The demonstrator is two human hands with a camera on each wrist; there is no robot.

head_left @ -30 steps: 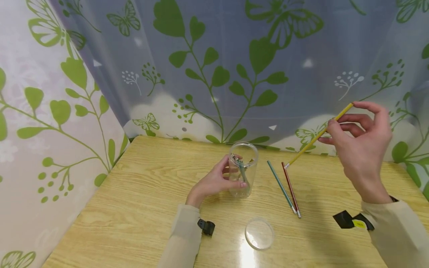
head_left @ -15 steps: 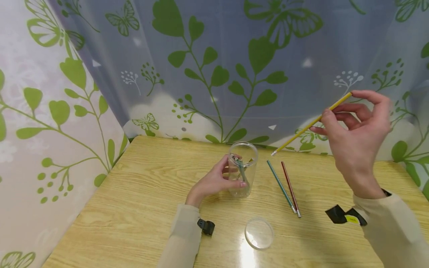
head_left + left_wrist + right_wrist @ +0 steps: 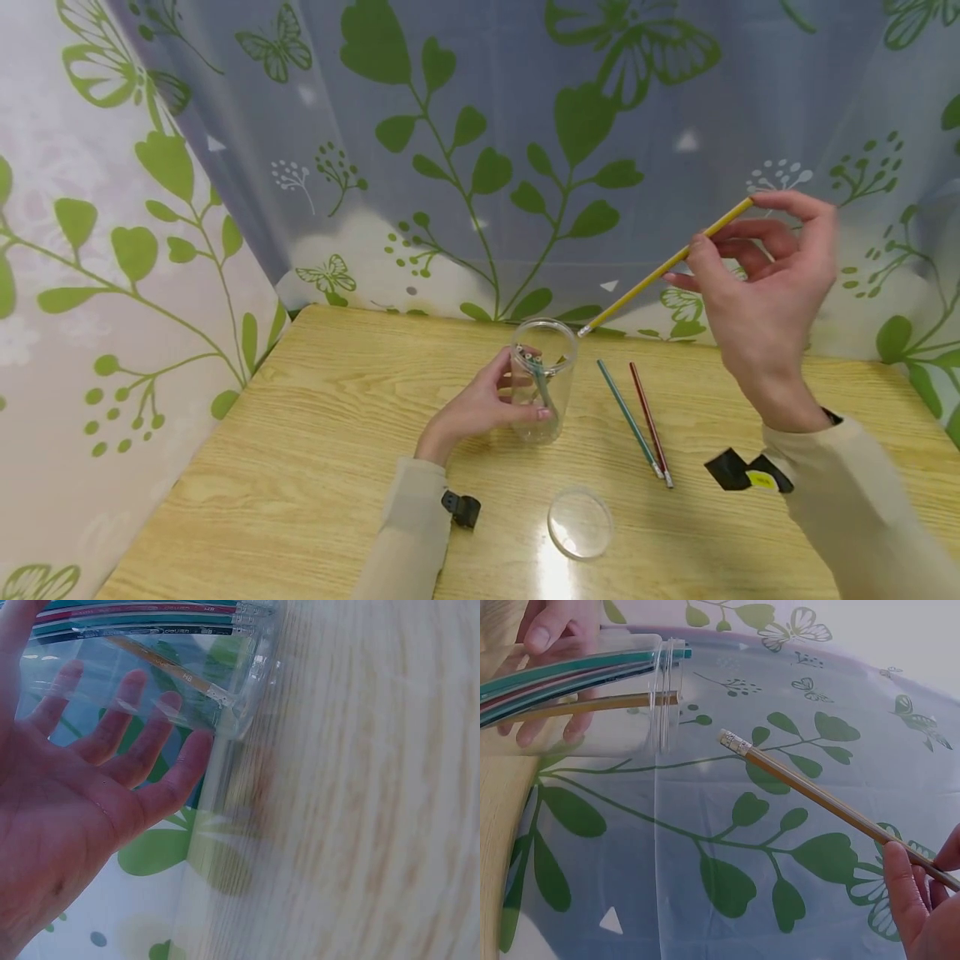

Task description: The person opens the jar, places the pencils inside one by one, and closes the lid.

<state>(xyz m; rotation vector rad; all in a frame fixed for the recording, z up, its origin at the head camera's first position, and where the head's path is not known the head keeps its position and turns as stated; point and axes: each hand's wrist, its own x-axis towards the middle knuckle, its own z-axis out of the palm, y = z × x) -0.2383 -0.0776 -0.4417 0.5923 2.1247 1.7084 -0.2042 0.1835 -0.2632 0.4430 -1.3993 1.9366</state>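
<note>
A clear plastic jar (image 3: pixel 543 421) stands on the wooden table, its round mouth uncovered. My left hand (image 3: pixel 480 408) grips it from the left side, thumb across the front. Several pencils lean inside; the left wrist view shows a yellow pencil (image 3: pixel 169 667) slanting below red and dark ones. Up to the right, my right hand (image 3: pixel 772 292) pinches another yellow pencil (image 3: pixel 660 271) near its upper end, index fingertip at the top. That pencil slopes down leftward, and its white eraser end (image 3: pixel 735 741) hangs just outside the jar's mouth in the right wrist view.
A teal pencil (image 3: pixel 626 412) and a dark red pencil (image 3: pixel 649 417) lie on the table (image 3: pixel 300 467) right of the jar, eraser ends together towards me. A round clear lid (image 3: pixel 581 523) lies in front of the jar. Patterned cloth (image 3: pixel 450 250) hangs behind the table.
My right hand has carried the yellow pencil leftward and up, from over the loose pencils to beside the jar's rim. My left hand and the jar have stayed in place.
</note>
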